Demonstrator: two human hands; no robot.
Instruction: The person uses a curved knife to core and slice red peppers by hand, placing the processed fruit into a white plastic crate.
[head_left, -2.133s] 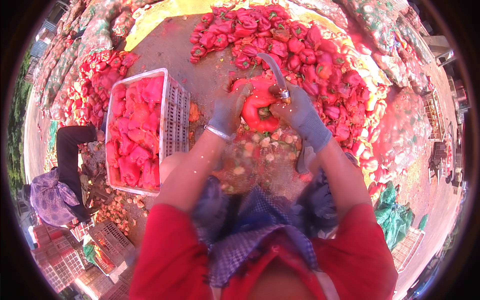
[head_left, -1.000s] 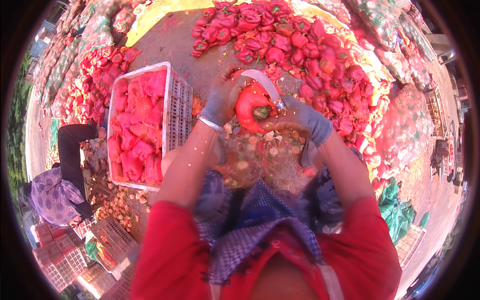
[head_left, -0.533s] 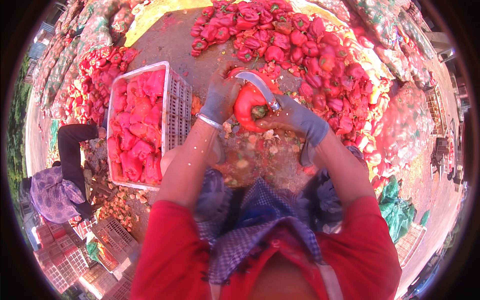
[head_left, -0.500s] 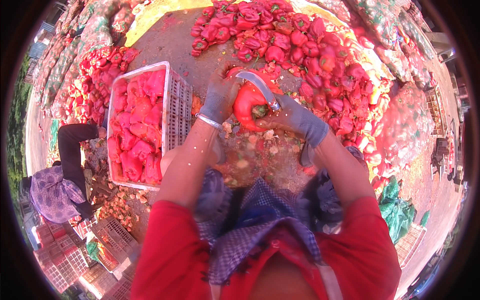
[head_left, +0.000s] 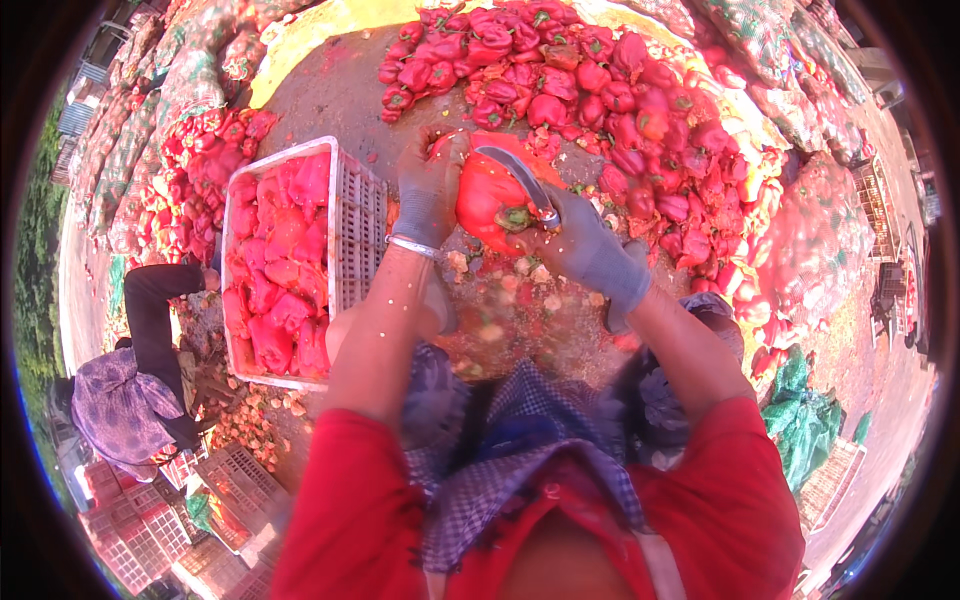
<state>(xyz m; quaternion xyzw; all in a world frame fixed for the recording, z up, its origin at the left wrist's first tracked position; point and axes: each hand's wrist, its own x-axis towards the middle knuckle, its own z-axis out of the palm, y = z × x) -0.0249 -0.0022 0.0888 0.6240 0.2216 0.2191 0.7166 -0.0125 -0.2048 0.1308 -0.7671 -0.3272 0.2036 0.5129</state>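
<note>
Between my two gloved hands is a large red bell pepper (head_left: 483, 200), its green stem end turned toward me. My left hand (head_left: 428, 185) wraps round the pepper's left side, in a grey, soiled glove. A curved knife (head_left: 520, 178) with a short hooked blade is gripped in my right hand (head_left: 582, 245); its blade arches over the pepper's upper right. My right fingertips are close to the stem, and the glove hides the knife's handle. On the left stands a pale plastic crate (head_left: 358, 230) filled with red peppers (head_left: 280, 260).
A big heap of red peppers (head_left: 600, 100) spreads ahead and to the right. Full mesh sacks (head_left: 815, 240) line the right side. Pepper scraps (head_left: 530, 300) litter the ground before me. At left another person (head_left: 130, 390) bends near stacked crates (head_left: 135, 530). Green netting (head_left: 800, 420) lies at right.
Both hands have shifted slightly with the pepper, the left one up and leftward. My right hand sits a little lower beside the stem, still holding the knife.
</note>
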